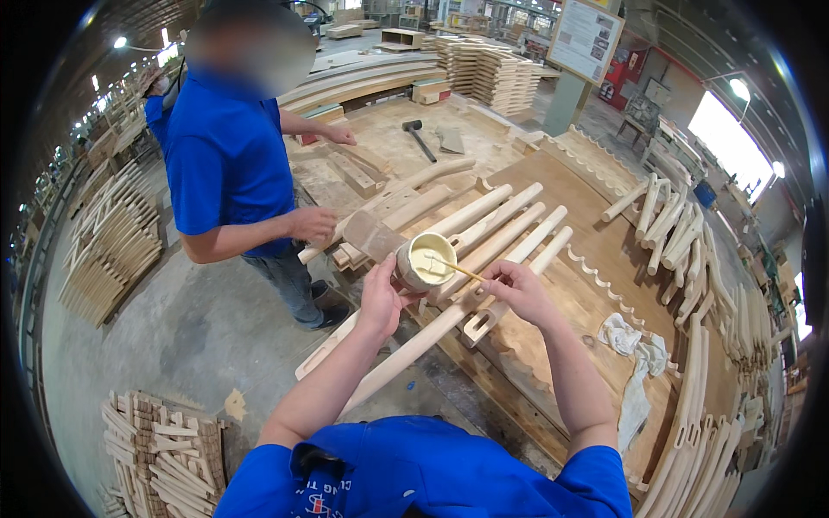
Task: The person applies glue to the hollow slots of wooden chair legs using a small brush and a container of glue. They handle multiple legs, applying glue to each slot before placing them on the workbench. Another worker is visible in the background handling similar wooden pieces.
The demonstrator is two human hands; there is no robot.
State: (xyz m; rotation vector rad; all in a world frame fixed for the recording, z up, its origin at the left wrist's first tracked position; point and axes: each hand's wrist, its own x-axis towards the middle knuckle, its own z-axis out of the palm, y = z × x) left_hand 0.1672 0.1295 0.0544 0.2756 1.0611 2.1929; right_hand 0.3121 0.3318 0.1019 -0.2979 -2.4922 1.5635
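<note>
While the left fingers grasp the cup, the right fingers pinch the stick, its long axis pointing toward ten o'clock into pale paste.

This place is a woodworking workshop, and it looks like one of the factory kind. Long shaped wooden pieces lie in a row on a big wooden worktable, where a black mallet also rests. More pale wood is piled in quantity: one stack at the left on the grey concrete floor, another pile at the lower left. A co-worker beside the table wears a blue shirt, similar to the camera wearer's own. Lamps shine under the roof, and a notice board stands farther back.
</note>
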